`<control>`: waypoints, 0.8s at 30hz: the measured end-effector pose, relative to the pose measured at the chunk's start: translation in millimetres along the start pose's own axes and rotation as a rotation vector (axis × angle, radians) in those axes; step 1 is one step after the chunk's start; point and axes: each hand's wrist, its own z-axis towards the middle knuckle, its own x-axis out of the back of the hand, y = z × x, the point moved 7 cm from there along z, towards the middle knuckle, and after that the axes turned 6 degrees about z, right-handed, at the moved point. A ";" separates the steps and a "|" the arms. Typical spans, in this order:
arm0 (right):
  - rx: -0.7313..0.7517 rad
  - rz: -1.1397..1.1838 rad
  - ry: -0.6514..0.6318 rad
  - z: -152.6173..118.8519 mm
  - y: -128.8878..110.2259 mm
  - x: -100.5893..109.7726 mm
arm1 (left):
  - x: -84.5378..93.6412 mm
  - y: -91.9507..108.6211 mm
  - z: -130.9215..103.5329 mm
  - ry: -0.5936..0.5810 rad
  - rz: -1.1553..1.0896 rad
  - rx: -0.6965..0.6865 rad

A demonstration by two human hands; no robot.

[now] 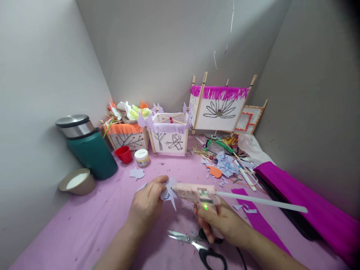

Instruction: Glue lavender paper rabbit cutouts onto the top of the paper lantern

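My left hand point(147, 204) pinches a small pale lilac paper cutout point(169, 192) with blue marks on it, held just above the pink tabletop. My right hand point(222, 221) grips a pink hot glue gun point(197, 193) whose green light is on. The gun's nozzle points left and touches the cutout. A long white glue stick point(261, 202) sticks out of the gun's back toward the right. Black-handled scissors point(197, 243) lie on the table, partly under my right hand.
Three paper lanterns stand at the back: orange-fringed point(128, 137), lilac point(170, 137), magenta-fringed point(218, 108). A green flask point(88, 146), bowl point(78, 181), red cup point(124, 154) and white jar point(142, 157) stand left. Paper scraps and sticks point(225, 163) lie right, beside a magenta crepe roll point(306, 204).
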 end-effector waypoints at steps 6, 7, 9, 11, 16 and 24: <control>0.003 -0.015 -0.002 -1.2 -2.7 -1.6 | -1.2 1.6 0.6 -0.013 0.000 -0.006; 0.005 -0.017 0.006 -0.9 -2.1 -0.8 | -1.3 2.0 0.7 -0.011 -0.005 -0.010; 0.015 -0.035 0.010 -0.2 -0.9 0.3 | -1.3 2.3 1.1 -0.008 -0.009 -0.013; 0.024 -0.041 0.001 0.1 0.7 0.5 | -1.0 2.6 1.8 -0.006 -0.001 -0.016; 0.032 -0.055 -0.003 -0.8 2.8 0.5 | -0.5 1.7 1.8 0.000 0.017 -0.003; 0.047 -0.122 -0.006 -3.6 -7.0 -1.9 | -3.1 -1.7 -0.6 -0.010 0.001 0.020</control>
